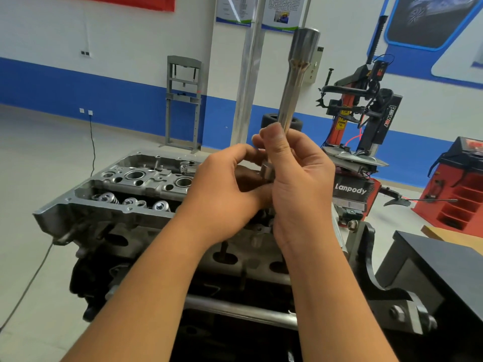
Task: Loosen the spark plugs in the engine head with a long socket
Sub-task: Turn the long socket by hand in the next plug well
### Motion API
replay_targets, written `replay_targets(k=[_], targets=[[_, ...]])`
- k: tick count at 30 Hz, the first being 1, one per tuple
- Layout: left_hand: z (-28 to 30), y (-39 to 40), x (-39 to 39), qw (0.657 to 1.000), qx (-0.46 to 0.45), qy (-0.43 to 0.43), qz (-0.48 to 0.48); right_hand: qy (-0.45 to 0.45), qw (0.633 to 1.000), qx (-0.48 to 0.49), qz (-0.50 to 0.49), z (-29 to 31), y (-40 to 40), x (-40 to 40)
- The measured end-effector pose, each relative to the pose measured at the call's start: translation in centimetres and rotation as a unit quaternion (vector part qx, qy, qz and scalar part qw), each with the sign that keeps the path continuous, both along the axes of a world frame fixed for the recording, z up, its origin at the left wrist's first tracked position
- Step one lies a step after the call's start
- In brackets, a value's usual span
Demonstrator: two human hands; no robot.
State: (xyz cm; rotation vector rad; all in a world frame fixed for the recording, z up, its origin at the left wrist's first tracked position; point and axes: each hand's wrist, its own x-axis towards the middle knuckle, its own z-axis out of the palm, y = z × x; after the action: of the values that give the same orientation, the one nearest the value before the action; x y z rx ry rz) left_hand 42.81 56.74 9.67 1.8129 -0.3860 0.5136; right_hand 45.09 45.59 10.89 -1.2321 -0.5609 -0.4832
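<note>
My right hand [295, 173] grips a long steel socket [298, 79] by its lower shaft and holds it upright, wide end up, above the engine head [125, 189]. My left hand [224, 186] curls its fingers round the socket's square bottom end [267, 173]. Both hands hover over the right part of the head and hide it. Open round plug wells [134, 175] and valve springs [107, 198] show on the head's left part. No spark plug is visible.
A ratchet [188, 165] lies on the far side of the head. The engine sits on a stand with a steel bar [235, 309] in front. A black cabinet [439, 270] stands at right, a tyre changer [366, 121] behind, a cable [31, 280] on the floor.
</note>
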Motion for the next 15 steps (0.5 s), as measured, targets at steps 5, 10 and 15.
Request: replay_targets(k=[5,10,15], targets=[[0.06,-0.17,0.01,0.999,-0.006,-0.020,-0.035,0.010,1.000,0.001,0.006,0.00,0.06,0.17],[-0.34,-0.52,0.20,0.996,-0.008,-0.040,0.082,0.014,1.000,0.017,-0.002,0.03,0.16,0.06],[-0.19,-0.15,0.43,0.998,0.018,-0.029,0.052,-0.027,1.000,0.015,-0.003,-0.06,0.05,-0.01]])
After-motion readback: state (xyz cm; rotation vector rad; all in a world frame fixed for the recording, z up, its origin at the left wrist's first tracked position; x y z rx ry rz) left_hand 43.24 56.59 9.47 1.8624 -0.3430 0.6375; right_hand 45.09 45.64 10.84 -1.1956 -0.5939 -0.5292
